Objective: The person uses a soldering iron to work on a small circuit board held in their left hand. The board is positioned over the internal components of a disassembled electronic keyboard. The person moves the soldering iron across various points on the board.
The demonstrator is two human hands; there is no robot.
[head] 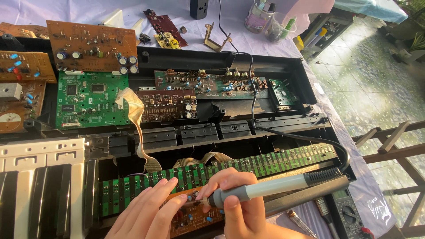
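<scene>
At the desk's near edge, the right hand gripped a grey soldering iron pen-style, tip on a small brown circuit board that the left hand, fingers flat and empty, steadied.

An informal electronics repair spot on an outdoor tiled patio: a cloth-covered counter carries an opened keyboard casing, loose circuit boards, a multimeter and a soldering iron, with sunlit floor tiles alongside.

Bright daylight enters from the upper right, leaving pale glare on the tiled floor and white cloth. Shadows are soft. Focus is sharp throughout, with slight wide-angle bending at the edges.
</scene>
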